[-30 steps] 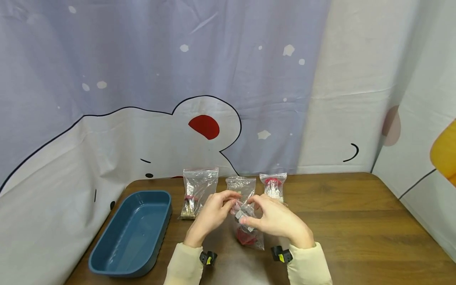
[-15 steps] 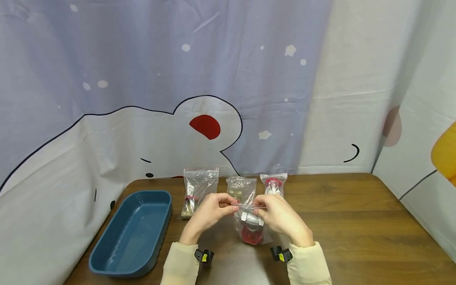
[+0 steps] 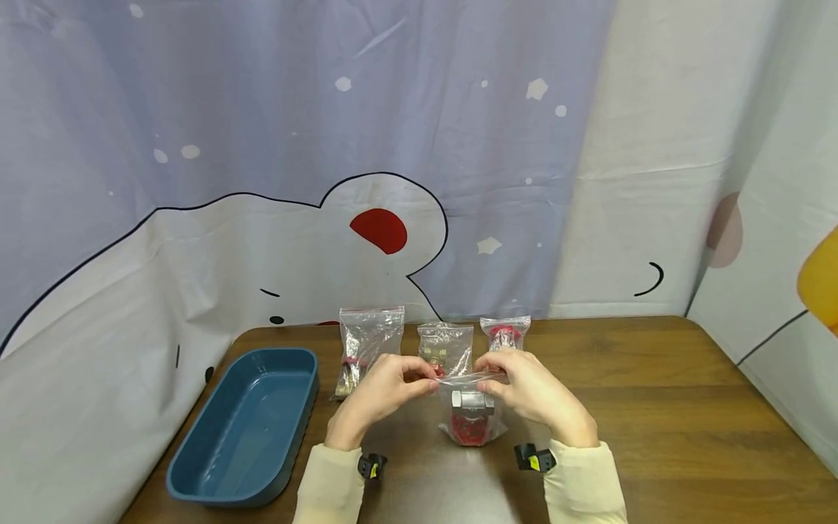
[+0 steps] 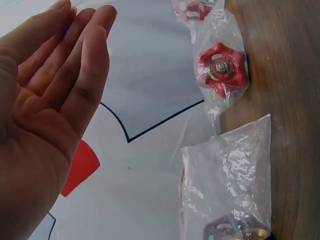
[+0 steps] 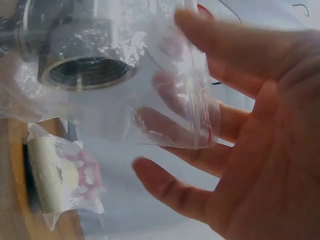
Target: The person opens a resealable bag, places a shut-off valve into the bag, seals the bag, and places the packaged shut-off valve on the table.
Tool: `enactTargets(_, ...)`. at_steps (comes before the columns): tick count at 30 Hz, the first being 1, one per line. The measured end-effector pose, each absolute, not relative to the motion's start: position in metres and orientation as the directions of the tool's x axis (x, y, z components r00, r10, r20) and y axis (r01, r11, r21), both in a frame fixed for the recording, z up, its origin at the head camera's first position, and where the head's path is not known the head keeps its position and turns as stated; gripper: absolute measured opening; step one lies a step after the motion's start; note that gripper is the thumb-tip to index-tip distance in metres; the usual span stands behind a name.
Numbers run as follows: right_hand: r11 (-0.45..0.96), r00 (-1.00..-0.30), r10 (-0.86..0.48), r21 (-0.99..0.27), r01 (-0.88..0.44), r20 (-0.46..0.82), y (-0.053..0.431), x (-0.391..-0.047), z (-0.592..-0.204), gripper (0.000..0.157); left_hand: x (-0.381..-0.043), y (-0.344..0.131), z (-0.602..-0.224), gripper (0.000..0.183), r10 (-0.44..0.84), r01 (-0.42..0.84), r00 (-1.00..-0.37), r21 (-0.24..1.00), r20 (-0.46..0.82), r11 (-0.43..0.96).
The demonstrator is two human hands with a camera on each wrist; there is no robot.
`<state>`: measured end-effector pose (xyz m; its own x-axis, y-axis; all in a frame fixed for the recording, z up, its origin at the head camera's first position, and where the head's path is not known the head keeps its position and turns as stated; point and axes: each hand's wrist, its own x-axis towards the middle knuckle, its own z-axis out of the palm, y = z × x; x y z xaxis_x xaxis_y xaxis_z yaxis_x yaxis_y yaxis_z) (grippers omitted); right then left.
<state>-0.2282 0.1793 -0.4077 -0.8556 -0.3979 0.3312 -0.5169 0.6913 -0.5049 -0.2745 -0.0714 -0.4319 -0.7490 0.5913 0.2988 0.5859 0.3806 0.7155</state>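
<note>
A clear zip-lock bag (image 3: 500, 424) hangs between my hands in the head view, with its zip edge uppermost. Inside it is a silver metal valve (image 3: 473, 404) with a red handwheel (image 3: 470, 431) below; its threaded opening (image 5: 92, 72) fills the upper left of the right wrist view. My left hand (image 3: 388, 389) pinches the bag's left top corner between thumb and fingers. At the right top corner my right hand (image 3: 538, 389) pinches too, its thumb on the near side and fingertips seen through the plastic.
Behind my hands lie three more bagged valves: a left bag (image 3: 376, 335), a middle bag (image 3: 460, 349) with a brass valve, and a right bag (image 3: 505, 335). A blue tray (image 3: 172, 477) stands at left on the wooden table (image 3: 681, 422). A printed curtain (image 3: 511, 145) closes the back.
The bag, earlier bunched and tilted, now hangs straight with its top edge stretched taut. My hands have moved apart, the right one rightward, and the valve has shifted slightly right.
</note>
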Motion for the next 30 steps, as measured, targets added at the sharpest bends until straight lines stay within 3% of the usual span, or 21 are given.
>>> enactTargets(7, 0.782, -0.859, -0.366, -0.382, -0.493, 0.358, 0.152, -0.225, -0.404, 0.034, -0.274, -0.071, -0.432, 0.005, 0.622, 0.652, -0.702, 0.664, 0.347, 0.365)
enactTargets(14, 0.801, -0.824, -0.383, -0.294, -0.521, 0.418, 0.13, -0.226, -0.41, 0.02, -0.273, -0.07, -0.433, 0.004, 0.633, 0.699, -0.668, 0.624, 0.393, 0.349)
enactTargets(30, 0.737, -0.765, -0.428, -0.304, -0.603, 0.482, 0.131, -0.233, -0.415, 0.011, -0.274, -0.069, -0.435, 0.004, 0.615, 0.655, -0.704, 0.659, 0.356, 0.369)
